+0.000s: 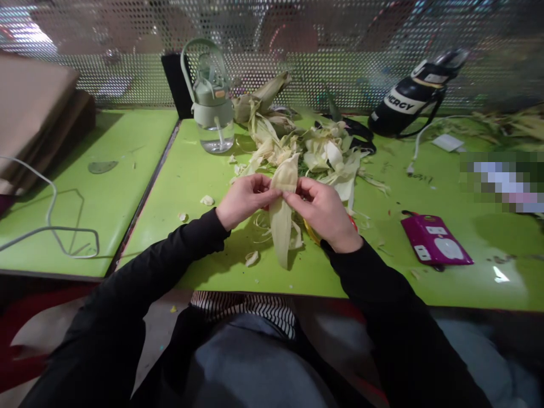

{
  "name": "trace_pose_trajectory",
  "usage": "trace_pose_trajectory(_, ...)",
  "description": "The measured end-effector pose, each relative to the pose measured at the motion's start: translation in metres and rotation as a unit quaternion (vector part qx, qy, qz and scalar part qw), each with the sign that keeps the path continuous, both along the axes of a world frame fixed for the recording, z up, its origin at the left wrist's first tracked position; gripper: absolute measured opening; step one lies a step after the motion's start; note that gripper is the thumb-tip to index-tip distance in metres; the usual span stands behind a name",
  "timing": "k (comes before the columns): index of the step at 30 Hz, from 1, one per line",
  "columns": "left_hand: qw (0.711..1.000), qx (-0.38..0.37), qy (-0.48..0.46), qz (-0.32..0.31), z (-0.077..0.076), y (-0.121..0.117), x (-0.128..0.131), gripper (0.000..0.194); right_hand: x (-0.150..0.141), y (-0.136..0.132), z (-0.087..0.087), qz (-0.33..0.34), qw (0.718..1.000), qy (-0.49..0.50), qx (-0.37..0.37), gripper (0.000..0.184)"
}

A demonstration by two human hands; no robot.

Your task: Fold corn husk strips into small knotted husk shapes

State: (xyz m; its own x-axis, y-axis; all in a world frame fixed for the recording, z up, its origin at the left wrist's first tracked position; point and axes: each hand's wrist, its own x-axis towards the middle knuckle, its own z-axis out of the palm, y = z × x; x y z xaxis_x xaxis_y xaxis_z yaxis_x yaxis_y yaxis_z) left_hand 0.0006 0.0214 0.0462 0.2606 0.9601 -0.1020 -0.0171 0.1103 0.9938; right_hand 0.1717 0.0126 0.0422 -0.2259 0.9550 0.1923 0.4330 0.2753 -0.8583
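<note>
A long pale corn husk (280,226) hangs between my hands, its upper end folded over and its tip pointing down toward me. My left hand (244,198) pinches it at the left edge. From the other side, my right hand (325,209) grips the same husk, thumb near the left thumb. Just beyond lies a loose pile of husks (329,150) on the green table (178,187). Something yellow and red shows partly beneath my right hand, too covered to make out.
A clear bottle with a green lid (212,107) stands behind on the left, and a black bottle (408,99) leans at the back right. A purple device (436,239) lies to the right. Brown cardboard (34,113) and a white cable (53,198) occupy the left side.
</note>
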Motion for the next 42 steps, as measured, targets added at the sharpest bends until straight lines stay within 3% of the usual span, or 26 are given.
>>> trace_pose_trajectory(8, 0.981, 0.117, 0.153, 0.012, -0.007, -0.001, -0.003, 0.015, -0.004, -0.003, 0.001, -0.012, 0.999, -0.029, 0.030, 0.018)
trace_pose_trajectory(15, 0.969, 0.158, 0.188, 0.013, -0.012, 0.000, -0.002, 0.009, -0.003, -0.003, 0.002, -0.027, 0.993, -0.091, 0.072, 0.012)
trace_pose_trajectory(25, 0.933, 0.244, 0.264, 0.027, -0.006, -0.004, -0.002, 0.020, -0.002, -0.006, 0.003, -0.045, 0.980, -0.149, 0.125, 0.019)
trace_pose_trajectory(33, 0.925, 0.273, 0.262, 0.041, -0.011, -0.005, -0.001, 0.019, -0.008, -0.010, -0.001, -0.067, 0.973, -0.167, 0.145, 0.018)
trace_pose_trajectory(39, 0.933, 0.271, 0.235, 0.032, -0.011, -0.006, -0.001, 0.025, -0.009, -0.010, -0.006, -0.067, 0.973, -0.167, 0.145, 0.021)
trace_pose_trajectory(42, 0.951, 0.243, 0.189, 0.009, -0.010, -0.003, -0.002, 0.024, -0.007, -0.009, -0.005, -0.060, 0.976, -0.160, 0.133, 0.023)
